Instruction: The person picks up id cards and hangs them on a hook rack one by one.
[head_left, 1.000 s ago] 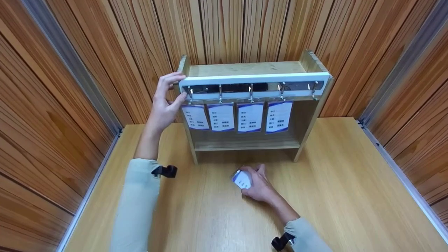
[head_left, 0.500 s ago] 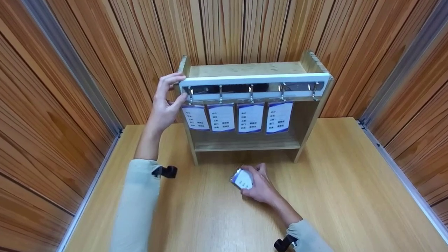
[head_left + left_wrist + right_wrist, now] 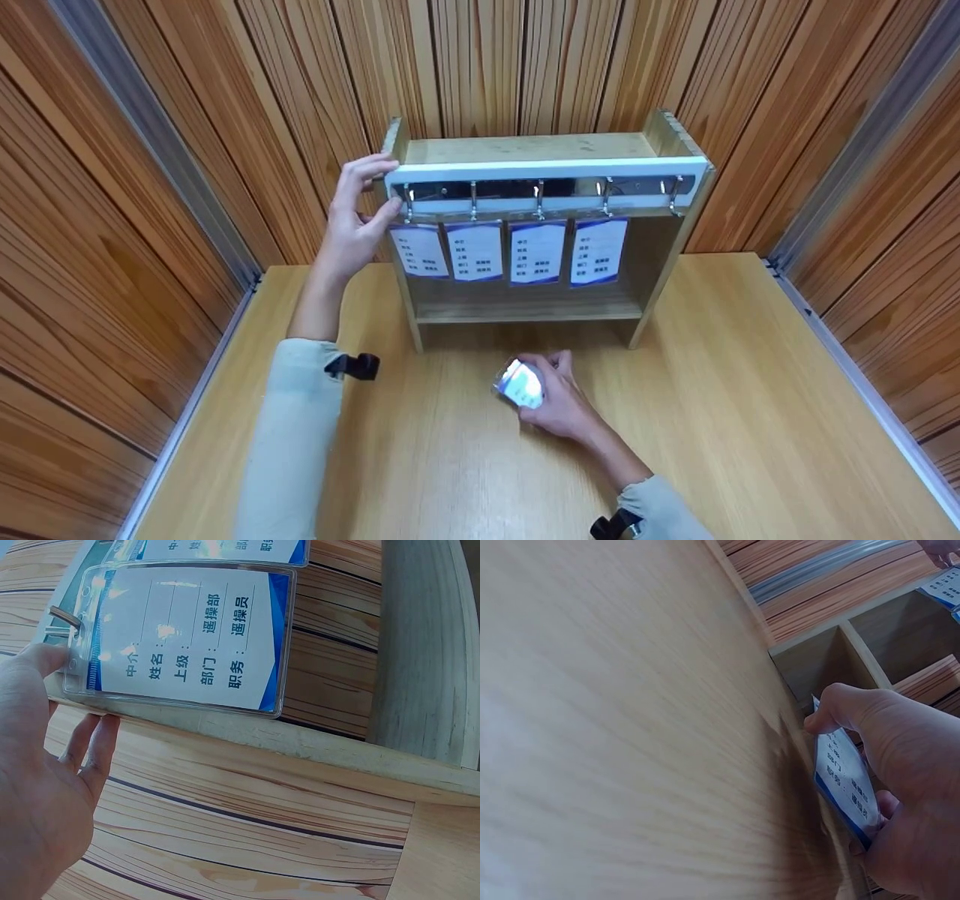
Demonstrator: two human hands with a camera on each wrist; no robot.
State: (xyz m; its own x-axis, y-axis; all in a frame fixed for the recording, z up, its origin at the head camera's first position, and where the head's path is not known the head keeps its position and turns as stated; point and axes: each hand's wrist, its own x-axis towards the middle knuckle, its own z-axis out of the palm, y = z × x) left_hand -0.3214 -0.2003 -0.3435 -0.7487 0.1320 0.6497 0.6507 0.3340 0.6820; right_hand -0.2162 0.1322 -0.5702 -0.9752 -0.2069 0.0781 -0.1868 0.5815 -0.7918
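Note:
My left hand (image 3: 356, 225) grips the left end of the wooden rack (image 3: 529, 309), fingers at the top edge and thumb on the white front rail (image 3: 540, 169). In the left wrist view, the thumb lies beside a hook that passes through the top of a hanging badge (image 3: 187, 637). Several badges in clear sleeves hang in a row below the rail, among them one at the right end (image 3: 598, 251). Low in front of the rack, my right hand (image 3: 555, 397) holds another badge (image 3: 520, 384) between thumb and fingers. In the right wrist view, this badge (image 3: 844, 776) is tilted near the tabletop.
Several metal hooks line the rail; the rightmost hook (image 3: 675, 195) carries no badge. The rack stands on a wooden table (image 3: 420, 450) against a slatted wood wall (image 3: 480, 67). Metal strips edge the table left (image 3: 199, 397) and right (image 3: 862, 382).
The badge in my right hand has tilted slightly and now catches bright glare. The right forearm has shifted a little to the right. My left hand stays in place on the rack.

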